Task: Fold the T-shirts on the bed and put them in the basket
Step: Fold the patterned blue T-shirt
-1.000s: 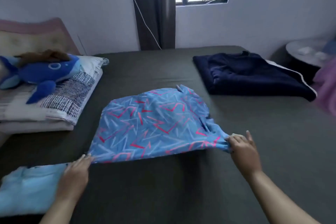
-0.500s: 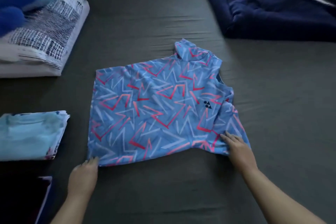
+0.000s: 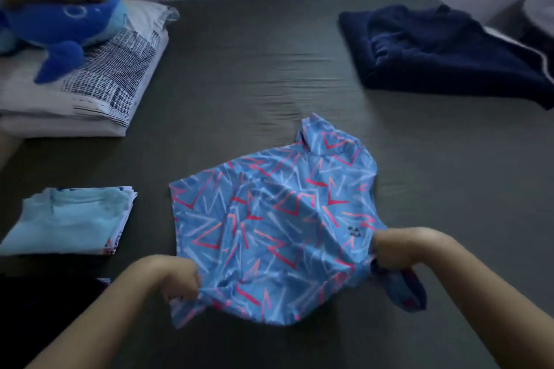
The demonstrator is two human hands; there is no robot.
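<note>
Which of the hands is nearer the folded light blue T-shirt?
Left. The left hand grips the patterned blue shirt beside the folded light blue T-shirt; the right hand holds its far side.

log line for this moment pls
step: folding | left hand: grips patterned shirt near edge | right hand: grips its other near corner | light blue shirt: folded

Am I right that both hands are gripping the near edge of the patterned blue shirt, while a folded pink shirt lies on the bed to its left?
Not quite. The folded shirt to the left is light blue, not pink, as the head view shows. The rest holds: the left hand and the right hand both grip the near edge of the patterned blue shirt on the bed.
</note>
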